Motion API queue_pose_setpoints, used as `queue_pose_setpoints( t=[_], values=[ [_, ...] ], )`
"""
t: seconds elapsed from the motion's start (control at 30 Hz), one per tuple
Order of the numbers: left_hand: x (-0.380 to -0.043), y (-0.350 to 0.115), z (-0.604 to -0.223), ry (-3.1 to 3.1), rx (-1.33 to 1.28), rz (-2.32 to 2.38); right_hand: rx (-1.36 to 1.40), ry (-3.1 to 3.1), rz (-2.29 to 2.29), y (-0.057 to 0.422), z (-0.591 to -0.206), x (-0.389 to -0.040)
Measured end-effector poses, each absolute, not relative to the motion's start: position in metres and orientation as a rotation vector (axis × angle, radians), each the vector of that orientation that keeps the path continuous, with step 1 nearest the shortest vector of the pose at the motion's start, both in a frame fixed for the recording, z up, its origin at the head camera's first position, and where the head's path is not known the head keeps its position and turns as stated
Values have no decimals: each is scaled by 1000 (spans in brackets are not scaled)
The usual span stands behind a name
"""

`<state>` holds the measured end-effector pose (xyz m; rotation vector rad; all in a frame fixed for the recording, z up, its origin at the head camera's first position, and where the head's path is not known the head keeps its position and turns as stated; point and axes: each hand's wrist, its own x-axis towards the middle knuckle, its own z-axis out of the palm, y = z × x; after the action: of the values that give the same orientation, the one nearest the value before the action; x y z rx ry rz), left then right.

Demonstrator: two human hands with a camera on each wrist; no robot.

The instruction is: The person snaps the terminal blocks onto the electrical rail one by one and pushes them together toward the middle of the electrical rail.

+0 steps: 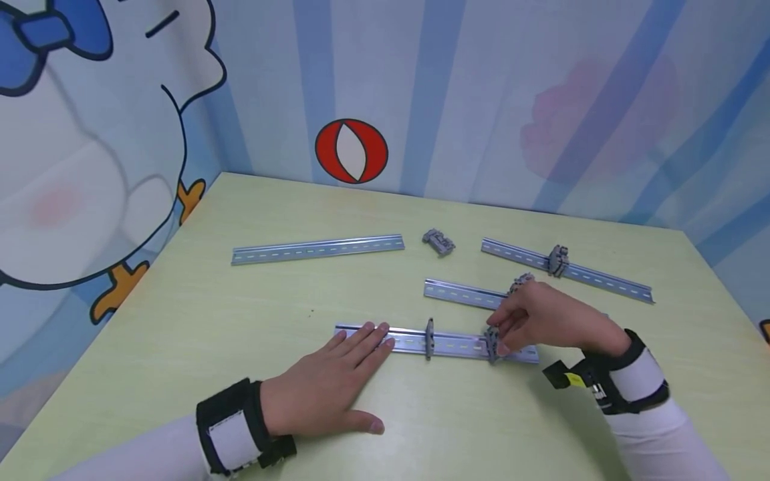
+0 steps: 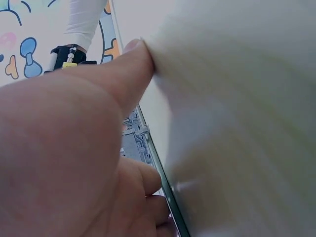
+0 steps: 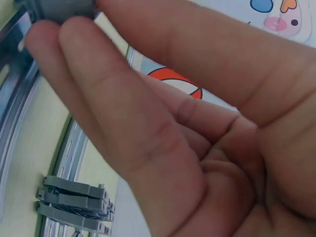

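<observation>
A slotted metal DIN rail [image 1: 460, 344] lies across the front of the table. The left hand [image 1: 325, 387] rests flat over its left end, fingers straight and thumb spread on the table. Toward the rail's right end, the right hand [image 1: 556, 317] pinches a grey terminal block [image 1: 492, 344] between thumb and fingers, at the rail. In the right wrist view that grey block [image 3: 64, 9] shows only partly, at the top edge. Another thin grey terminal block [image 1: 430, 339] stands upright on the same rail, between the two hands.
Behind the right hand, a second rail [image 1: 460, 294] carries grey blocks [image 1: 522, 280], partly hidden. Farther right, a third rail [image 1: 607, 280] holds a cluster of blocks [image 1: 557, 260]. A bare rail [image 1: 319, 250] lies back left, with loose blocks [image 1: 439, 242] beside it. A printed wall [image 1: 469, 100] stands behind.
</observation>
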<state>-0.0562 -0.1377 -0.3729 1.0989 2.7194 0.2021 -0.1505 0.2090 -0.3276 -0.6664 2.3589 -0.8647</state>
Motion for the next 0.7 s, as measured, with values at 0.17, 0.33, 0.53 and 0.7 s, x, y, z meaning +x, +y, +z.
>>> queue_pose_setpoints(
  t=[0.17, 0.33, 0.53, 0.7],
  values=[
    [-56, -137, -373, 2713, 1107, 199, -724, 2405, -846, 204, -332, -150],
    [-57, -137, -374, 2718, 1113, 190, -766, 2417, -904, 194, -339, -147],
    [-58, -138, -375, 2703, 1099, 197, -758, 2440, -979, 178, -349, -143],
    [-58, -138, -375, 2697, 1086, 196, -746, 2457, -1033, 167, -353, -139]
  ],
)
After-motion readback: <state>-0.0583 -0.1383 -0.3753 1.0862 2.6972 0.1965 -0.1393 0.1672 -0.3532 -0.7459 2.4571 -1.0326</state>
